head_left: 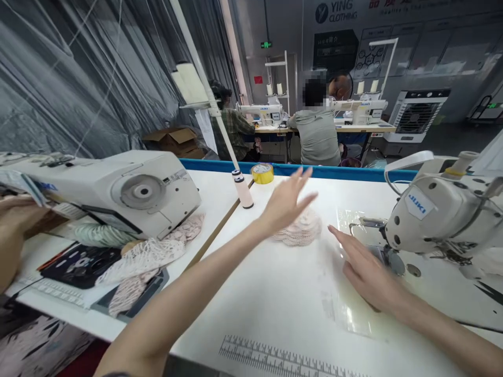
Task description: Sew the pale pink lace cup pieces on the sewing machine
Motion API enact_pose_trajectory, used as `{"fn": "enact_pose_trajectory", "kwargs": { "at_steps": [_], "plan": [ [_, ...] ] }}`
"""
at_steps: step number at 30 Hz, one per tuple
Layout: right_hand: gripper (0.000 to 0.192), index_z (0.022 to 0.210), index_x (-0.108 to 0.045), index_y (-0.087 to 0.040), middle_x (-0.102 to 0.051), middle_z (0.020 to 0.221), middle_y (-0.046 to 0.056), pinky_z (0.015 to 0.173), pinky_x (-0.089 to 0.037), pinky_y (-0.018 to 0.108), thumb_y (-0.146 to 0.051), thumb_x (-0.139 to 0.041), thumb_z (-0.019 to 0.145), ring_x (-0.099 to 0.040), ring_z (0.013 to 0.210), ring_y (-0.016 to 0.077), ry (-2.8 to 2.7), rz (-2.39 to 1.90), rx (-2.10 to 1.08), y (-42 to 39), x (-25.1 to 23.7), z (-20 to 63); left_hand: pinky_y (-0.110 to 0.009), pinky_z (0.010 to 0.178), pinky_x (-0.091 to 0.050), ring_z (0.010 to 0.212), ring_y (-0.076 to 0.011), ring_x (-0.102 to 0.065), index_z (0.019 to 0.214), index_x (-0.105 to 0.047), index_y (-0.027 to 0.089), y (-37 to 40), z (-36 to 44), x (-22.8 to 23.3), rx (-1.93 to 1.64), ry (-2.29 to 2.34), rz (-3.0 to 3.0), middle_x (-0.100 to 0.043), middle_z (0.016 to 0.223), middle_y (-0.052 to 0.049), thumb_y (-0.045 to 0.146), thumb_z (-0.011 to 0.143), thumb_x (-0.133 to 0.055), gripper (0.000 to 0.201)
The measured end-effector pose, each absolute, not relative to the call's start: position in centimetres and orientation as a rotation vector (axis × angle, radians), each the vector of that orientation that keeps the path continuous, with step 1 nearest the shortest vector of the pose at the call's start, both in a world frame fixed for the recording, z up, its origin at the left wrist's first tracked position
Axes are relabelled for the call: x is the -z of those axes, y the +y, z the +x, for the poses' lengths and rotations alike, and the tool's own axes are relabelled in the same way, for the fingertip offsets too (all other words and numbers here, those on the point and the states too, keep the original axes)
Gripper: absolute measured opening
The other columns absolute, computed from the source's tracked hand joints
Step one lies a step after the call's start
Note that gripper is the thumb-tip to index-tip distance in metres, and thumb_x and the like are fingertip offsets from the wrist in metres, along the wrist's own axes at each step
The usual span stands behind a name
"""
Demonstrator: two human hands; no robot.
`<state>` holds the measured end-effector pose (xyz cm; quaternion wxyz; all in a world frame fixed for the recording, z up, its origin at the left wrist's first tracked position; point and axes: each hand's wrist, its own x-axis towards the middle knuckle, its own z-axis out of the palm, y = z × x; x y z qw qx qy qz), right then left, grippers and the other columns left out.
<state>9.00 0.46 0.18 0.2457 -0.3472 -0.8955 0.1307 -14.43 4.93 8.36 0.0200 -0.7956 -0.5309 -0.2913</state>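
the left hand (285, 201) hovers open-palmed, fingers spread, just above a small stack of pale pink lace pieces (299, 230) lying on the white counter (275, 293) near its middle; its grip is released and holds nothing. the right hand (365, 272) lies flat at about 3 o'clock from the stack, fingers straight, pressing a clear plastic sheet (346, 303) onto the counter, not clenched on anything. as a judgement, the step in hand is reaching for the lace stack beside the sewing machine (440, 214), whose needle area sits just at 2 o'clock from the right hand; the next move would call for the left fingers to come down onto the top piece and pinch it cleanly without dragging the rest. readable writing: "juki" on the machine head, "ying clothing" on the far wall at 12 o'clock, and a printed ruler (275, 358) along the counter's near edge at 6 o'clock. a yellow tape roll (262, 173) sits at 11 o'clock from the stack.
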Motion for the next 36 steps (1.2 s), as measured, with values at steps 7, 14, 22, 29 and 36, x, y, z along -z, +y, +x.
{"fn": "enact_pose_trajectory", "kwargs": {
  "at_steps": [7, 14, 22, 29, 36],
  "plan": [
    [0.051, 0.134, -0.046, -0.034, -0.053, 0.134, 0.001, 0.104, -0.044, 0.044, -0.011, -0.038, 0.089, -0.045, 0.127, 0.0215, -2.517, -0.821, -0.397, -3.8, -0.3, 16.1, -0.032, 0.103, -0.039, 0.125, -0.0184, -0.048, 0.137, -0.038, 0.021, 3.7, -11.0, -9.4, 1.265, -1.504, -2.440, -0.050, 0.138, -0.006, 0.036, 0.096, -0.039, 0.044],
    [0.030, 0.107, -0.066, -0.024, -0.065, 0.114, 0.007, 0.081, -0.054, 0.039, -0.017, -0.043, 0.089, -0.062, 0.103, 0.0238, -2.312, -1.303, 0.015, -2.7, -1.2, 25.7, -0.045, 0.100, -0.044, 0.124, -0.0251, -0.049, 0.133, -0.047, 0.022, -1.8, -7.8, -1.7, 0.508, -1.472, -2.873, -0.049, 0.139, -0.006, 0.038, 0.095, -0.038, 0.042],
    [0.025, 0.099, -0.066, -0.017, -0.067, 0.099, 0.012, 0.063, -0.045, 0.034, -0.032, -0.049, 0.088, -0.061, 0.090, 0.0291, -2.073, -1.778, 0.283, 3.1, -3.5, 28.2, -0.040, 0.090, -0.050, 0.113, -0.0222, -0.058, 0.128, -0.051, 0.024, -2.2, -2.2, -1.6, 0.535, -1.206, -2.965, -0.058, 0.129, -0.003, 0.031, 0.095, -0.037, 0.036],
    [0.022, 0.078, -0.065, -0.018, -0.066, 0.074, 0.010, 0.062, -0.040, 0.033, -0.029, -0.048, 0.087, -0.060, 0.074, 0.0269, -2.055, -1.836, 0.109, 5.4, -3.8, 27.6, -0.040, 0.087, -0.048, 0.106, -0.0215, -0.058, 0.123, -0.052, 0.028, -2.6, 0.1, -1.4, 0.816, -1.350, -2.922, -0.062, 0.121, -0.003, 0.031, 0.094, -0.043, 0.031],
    [0.016, 0.074, -0.061, -0.022, -0.066, 0.072, -0.002, 0.056, -0.040, 0.025, -0.026, -0.053, 0.087, -0.058, 0.062, 0.0141, -2.333, -1.394, -0.670, -1.4, -3.6, 22.5, -0.036, 0.073, -0.042, 0.077, -0.0180, -0.058, 0.074, -0.061, 0.021, -2.2, -0.2, -2.4, 0.682, -1.769, -2.995, -0.064, 0.078, 0.000, 0.033, 0.094, -0.041, 0.030]
  ]
}}
